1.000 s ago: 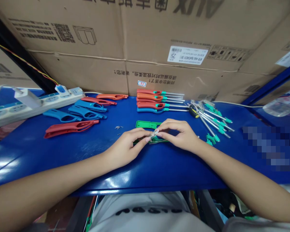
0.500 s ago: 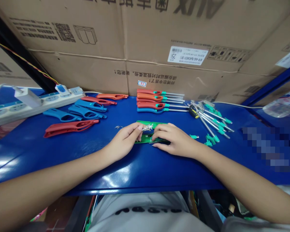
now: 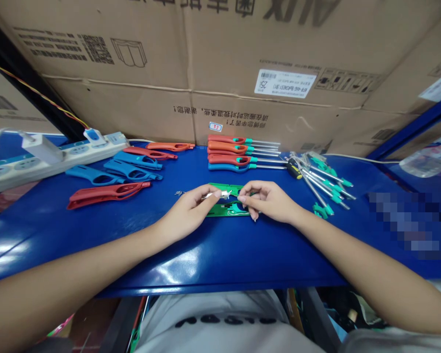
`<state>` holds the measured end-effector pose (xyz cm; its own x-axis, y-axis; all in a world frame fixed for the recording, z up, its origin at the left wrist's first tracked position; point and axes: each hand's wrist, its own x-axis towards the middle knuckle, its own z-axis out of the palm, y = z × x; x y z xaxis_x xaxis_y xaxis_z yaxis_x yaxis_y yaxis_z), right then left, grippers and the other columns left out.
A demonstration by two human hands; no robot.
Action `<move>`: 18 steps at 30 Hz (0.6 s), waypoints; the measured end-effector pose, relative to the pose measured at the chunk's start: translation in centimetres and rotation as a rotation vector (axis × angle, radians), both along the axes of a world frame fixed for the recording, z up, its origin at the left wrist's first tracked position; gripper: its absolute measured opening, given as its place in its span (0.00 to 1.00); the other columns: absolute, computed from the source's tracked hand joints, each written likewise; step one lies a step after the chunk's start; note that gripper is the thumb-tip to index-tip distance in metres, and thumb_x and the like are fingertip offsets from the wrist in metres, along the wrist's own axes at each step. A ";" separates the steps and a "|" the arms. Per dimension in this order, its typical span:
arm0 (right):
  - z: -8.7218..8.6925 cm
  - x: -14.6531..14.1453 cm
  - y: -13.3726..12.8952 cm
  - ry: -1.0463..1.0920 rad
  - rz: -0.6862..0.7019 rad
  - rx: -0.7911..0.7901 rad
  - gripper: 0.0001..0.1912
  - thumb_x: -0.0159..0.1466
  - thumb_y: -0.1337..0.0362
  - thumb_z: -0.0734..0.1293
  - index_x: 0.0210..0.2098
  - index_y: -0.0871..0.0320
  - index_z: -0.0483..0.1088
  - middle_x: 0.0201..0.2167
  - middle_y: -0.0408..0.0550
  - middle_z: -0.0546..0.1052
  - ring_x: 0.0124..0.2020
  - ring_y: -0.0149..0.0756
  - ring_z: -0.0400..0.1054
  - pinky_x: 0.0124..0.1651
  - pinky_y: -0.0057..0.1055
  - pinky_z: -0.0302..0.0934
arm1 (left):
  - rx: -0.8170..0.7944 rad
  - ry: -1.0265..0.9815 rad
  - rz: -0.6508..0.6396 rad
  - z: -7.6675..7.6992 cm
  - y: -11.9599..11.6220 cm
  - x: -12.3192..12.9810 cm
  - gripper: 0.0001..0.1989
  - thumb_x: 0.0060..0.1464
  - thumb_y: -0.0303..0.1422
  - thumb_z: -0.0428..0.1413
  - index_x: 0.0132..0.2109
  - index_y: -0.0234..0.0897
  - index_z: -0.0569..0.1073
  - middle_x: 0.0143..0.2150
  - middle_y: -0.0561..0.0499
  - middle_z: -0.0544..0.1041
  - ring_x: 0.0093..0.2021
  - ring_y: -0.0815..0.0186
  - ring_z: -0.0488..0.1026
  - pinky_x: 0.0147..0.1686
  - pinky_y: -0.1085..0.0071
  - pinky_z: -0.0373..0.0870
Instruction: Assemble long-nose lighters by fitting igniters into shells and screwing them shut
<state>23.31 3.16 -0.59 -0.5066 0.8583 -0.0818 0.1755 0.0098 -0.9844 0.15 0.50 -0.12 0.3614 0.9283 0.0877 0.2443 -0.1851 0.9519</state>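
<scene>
My left hand (image 3: 196, 203) is closed, thumb against fingers, on a small whitish translucent part (image 3: 225, 194) whose right end sticks out past the fingertips. Facing it, my right hand (image 3: 266, 202) has thumb and forefinger pinched together; anything between them is too small to make out. Beneath the hands lie two green handle halves of a lighter. The far green half (image 3: 230, 187) is partly covered by my fingers. In the near green half (image 3: 218, 211) sits a teal piece (image 3: 238, 209), beside my right fingers.
Long-necked lighters (image 3: 228, 159) lie stacked at the back, beside a screwdriver (image 3: 294, 170) and metal tubes (image 3: 325, 184) with teal ends. Blue and red handle shells (image 3: 106, 191) lie left, near a power strip (image 3: 77, 154). Small screws (image 3: 180, 193) lie by my left hand. A cardboard box (image 3: 150, 108) stands behind.
My right hand has lifted off the near green half and closed into a pinch, uncovering the teal piece. The teal-and-metal end to its right no longer shows. The left hand keeps its hold.
</scene>
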 end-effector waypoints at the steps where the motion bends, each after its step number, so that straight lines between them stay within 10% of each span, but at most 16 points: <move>1: 0.0 0.0 0.1 0.004 0.004 -0.007 0.19 0.57 0.50 0.75 0.35 0.58 0.71 0.25 0.39 0.75 0.17 0.25 0.68 0.21 0.25 0.65 | -0.006 -0.001 -0.016 0.0 0.0 0.0 0.14 0.63 0.43 0.53 0.42 0.36 0.74 0.34 0.52 0.76 0.33 0.66 0.70 0.33 0.72 0.66; 18: 0.1 0.4 -0.1 -0.029 0.077 0.116 0.14 0.62 0.53 0.72 0.33 0.58 0.75 0.24 0.39 0.73 0.18 0.24 0.66 0.22 0.24 0.64 | 0.066 0.014 -0.078 -0.7 0.2 -0.1 0.15 0.64 0.41 0.53 0.48 0.35 0.74 0.42 0.47 0.80 0.38 0.63 0.76 0.39 0.68 0.72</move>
